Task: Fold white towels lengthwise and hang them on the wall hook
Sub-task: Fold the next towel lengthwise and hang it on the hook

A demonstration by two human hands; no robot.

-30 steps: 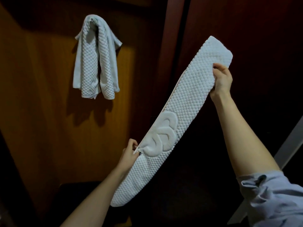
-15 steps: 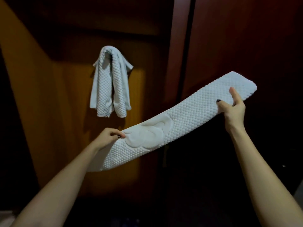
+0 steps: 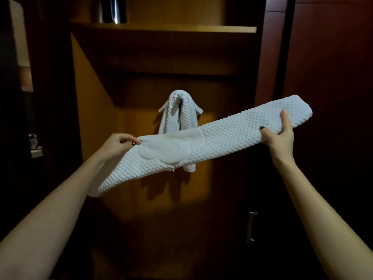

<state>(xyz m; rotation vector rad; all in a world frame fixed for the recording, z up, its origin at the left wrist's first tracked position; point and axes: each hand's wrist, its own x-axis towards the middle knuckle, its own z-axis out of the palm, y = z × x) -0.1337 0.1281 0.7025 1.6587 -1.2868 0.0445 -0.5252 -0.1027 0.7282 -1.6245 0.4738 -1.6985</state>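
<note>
Now your folded towel (image 3: 222,136) lies flatter than it did a moment ago, and it has come up right in front of the hook (image 3: 178,96). Your two bare arms reach in from the bottom corners. Your left hand (image 3: 119,142) pinches the towel's top edge, just beside the smooth patch on it. Your right hand (image 3: 280,136) grips the towel near its right end, with the thumb up on the front. The towel is a long, bumpy white strip stretched between both hands. Its right end is a bit higher and its left end droops down past your left hand. Behind it, a second white towel (image 3: 171,116) hangs over the hook on the brown wood wall (image 3: 141,98), and the strip hides its middle. Higher up is a wood shelf (image 3: 161,28). A shiny metal thing (image 3: 112,9) stands on it, cut off at the top.
</note>
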